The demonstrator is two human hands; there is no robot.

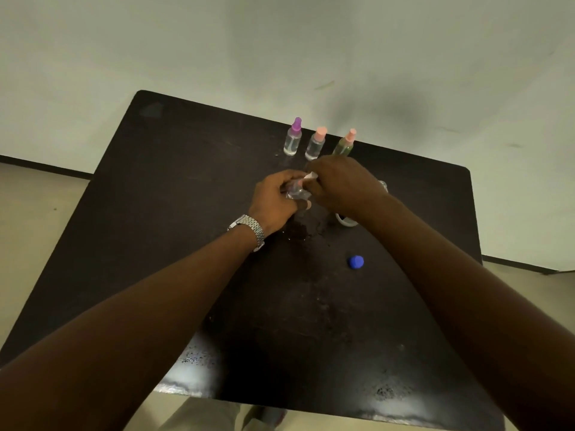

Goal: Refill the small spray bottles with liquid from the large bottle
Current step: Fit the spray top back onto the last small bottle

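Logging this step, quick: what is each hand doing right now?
Left hand: closed around a small clear spray bottle.
Right hand: closed, pinching the same bottle at its top.

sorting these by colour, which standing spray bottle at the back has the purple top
The leftmost spray bottle; the middle one and the right one have pink tops.

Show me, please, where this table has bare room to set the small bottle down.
Free: the table's left half, left of the left hand; the near strip this side of the blue cap. Crowded: the far edge with the spray bottle row, and beside the right hand.
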